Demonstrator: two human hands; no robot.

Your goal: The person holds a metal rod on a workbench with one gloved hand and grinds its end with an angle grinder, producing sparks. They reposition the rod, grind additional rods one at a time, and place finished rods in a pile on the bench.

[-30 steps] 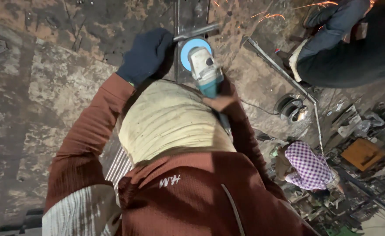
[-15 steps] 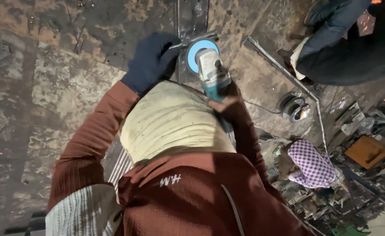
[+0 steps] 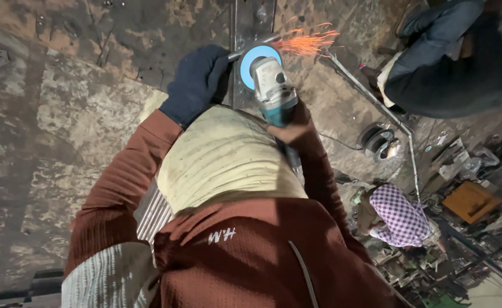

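My left hand, in a dark blue glove, is closed around the end of a thin metal rod on the floor. My right hand is bare and grips the teal body of an angle grinder. The grinder's blue guard sits against the rod, and orange sparks spray to the right. A flat steel strip runs away from me under the rod. My cream cap and rust-red sleeves fill the middle of the view and hide my right wrist.
A person in dark blue crouches at the top right. A person in a purple checked garment is at the right. A long thin rod, a round metal coil, an orange box and scrap lie on the stained concrete floor.
The grinder has shifted slightly along the rod and a bright burst of sparks now flies right. Both hands keep their hold.
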